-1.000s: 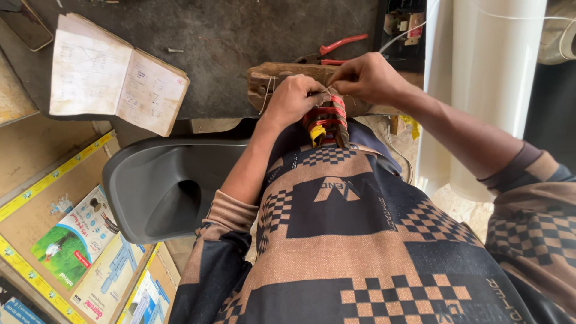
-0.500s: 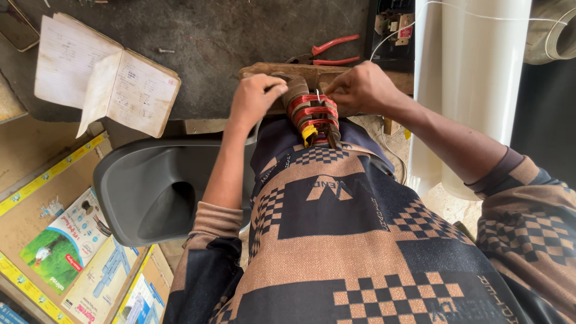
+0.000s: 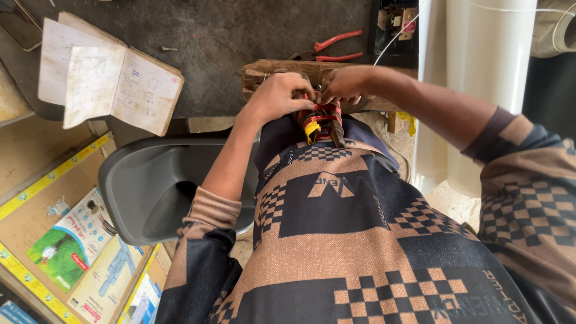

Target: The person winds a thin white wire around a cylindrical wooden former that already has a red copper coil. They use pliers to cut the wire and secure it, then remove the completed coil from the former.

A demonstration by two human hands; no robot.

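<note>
As seen from above, looking down the person's patterned top toward a dark bench:

Hands: two, both the person's own, meeting at upper centre of the frame.

Left hand [image 3: 277, 96]: curled over the top left of a wound coil, its grip closed on the windings.

Right hand [image 3: 345, 85]: comes in from the right, fingertips pinched on the top of the same coil; grip closed on it.

Wound coil [image 3: 319, 120]: one, red wire with a yellow band near its lower left, held at the bench edge just above the lap.

Wooden block [image 3: 282, 69]: one, lying on the bench directly behind both hands.

Pliers [image 3: 330, 51]: one pair, red handles, on the bench just beyond the block, untouched.

Notebook [image 3: 111, 84]: one, open with loose pages, upper left of the frame, well apart from the hands.

Screw [image 3: 169, 48]: one, small, on the bench right of the notebook.

Chair [image 3: 150, 186]: one, grey plastic, left of the lap.

Printed cartons [image 3: 66, 240]: several, lower left; exact count unclear.

White pipes [image 3: 492, 72]: two, upright, upper right.
</note>
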